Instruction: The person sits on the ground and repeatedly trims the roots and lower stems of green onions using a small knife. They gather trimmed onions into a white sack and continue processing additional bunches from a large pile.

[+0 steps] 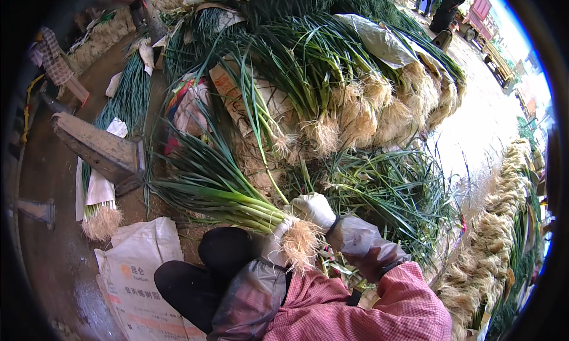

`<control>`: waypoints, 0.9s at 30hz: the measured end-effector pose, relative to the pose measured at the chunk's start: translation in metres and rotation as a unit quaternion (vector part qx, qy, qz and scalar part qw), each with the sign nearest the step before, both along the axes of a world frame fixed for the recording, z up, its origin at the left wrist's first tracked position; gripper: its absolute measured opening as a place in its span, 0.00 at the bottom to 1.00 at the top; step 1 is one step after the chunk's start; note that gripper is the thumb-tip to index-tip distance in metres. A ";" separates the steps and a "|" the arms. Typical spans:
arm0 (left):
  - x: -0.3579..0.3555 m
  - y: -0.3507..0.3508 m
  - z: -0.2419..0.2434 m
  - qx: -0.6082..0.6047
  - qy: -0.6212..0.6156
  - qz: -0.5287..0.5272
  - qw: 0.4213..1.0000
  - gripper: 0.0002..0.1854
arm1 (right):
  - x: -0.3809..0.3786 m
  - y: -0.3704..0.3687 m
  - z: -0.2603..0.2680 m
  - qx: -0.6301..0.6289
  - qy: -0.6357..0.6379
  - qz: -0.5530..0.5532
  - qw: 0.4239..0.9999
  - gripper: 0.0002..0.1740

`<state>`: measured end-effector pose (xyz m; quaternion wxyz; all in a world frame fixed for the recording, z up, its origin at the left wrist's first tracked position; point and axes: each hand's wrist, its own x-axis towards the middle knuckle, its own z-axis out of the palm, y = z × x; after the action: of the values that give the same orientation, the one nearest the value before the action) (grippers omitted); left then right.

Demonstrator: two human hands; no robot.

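My left hand [276, 246], in a white glove, is closed around a bunch of green onions [249, 205] close to its pale, stringy roots. The long green leaves fan out towards the upper left. My right hand [314, 210], also gloved in white, is at the right of the bunch, just above the roots, its fingers curled at the base of a single thin stalk [272, 181]. Whether it grips that stalk I cannot tell. Beyond my hands lies a loose stalk group [266, 118] with roots towards me, on sacks.
Rooted onion bunches [351, 83] are heaped ahead, partly under a white sheet [378, 40]. Loose leaves [391, 185] litter the ground at right. A rusty metal piece [100, 145] juts in at left, by a wrapped bundle [100, 189]. A printed woven sack [142, 270] lies beside my knees.
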<state>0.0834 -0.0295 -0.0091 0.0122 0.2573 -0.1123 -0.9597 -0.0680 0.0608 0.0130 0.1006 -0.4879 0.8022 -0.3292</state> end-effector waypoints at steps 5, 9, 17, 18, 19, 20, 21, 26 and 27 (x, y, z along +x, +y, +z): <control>0.001 -0.004 0.006 0.057 0.081 0.024 0.995 0.18 | -0.003 0.026 0.034 0.000 0.166 0.058 0.984 0.08; 0.002 -0.001 0.001 0.029 0.043 0.011 0.999 0.18 | -0.019 0.014 0.052 -0.078 -0.014 -0.113 0.990 0.10; -0.001 0.003 -0.002 0.001 -0.049 0.022 0.999 0.15 | -0.078 -0.112 -0.011 0.118 0.181 -0.059 0.975 0.12; 0.000 0.002 0.002 0.000 -0.023 0.024 0.999 0.15 | -0.091 -0.116 -0.003 0.061 0.171 -0.098 0.978 0.11; 0.002 0.002 0.006 -0.013 -0.012 0.032 0.999 0.16 | -0.104 -0.113 0.010 0.006 0.159 -0.137 0.978 0.12; 0.003 0.001 0.010 -0.031 0.026 0.043 0.998 0.17 | -0.120 -0.108 0.027 -0.184 0.039 -0.168 0.968 0.11; 0.003 0.000 0.013 0.032 0.050 0.040 0.997 0.17 | -0.135 -0.093 0.046 -0.300 -0.070 -0.206 0.929 0.11; 0.000 -0.010 0.019 0.232 0.229 0.071 0.943 0.23 | -0.149 -0.023 0.078 -0.472 -0.236 -0.312 0.790 0.10; 0.002 -0.011 0.020 0.179 0.268 0.078 0.943 0.26 | -0.134 -0.018 0.066 -0.394 -0.212 -0.254 0.857 0.11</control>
<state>0.0855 -0.0400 0.0114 0.0705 -0.0036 0.0891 -0.9935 -0.2024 0.0428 0.0791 -0.0195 -0.1842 0.6604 -0.7278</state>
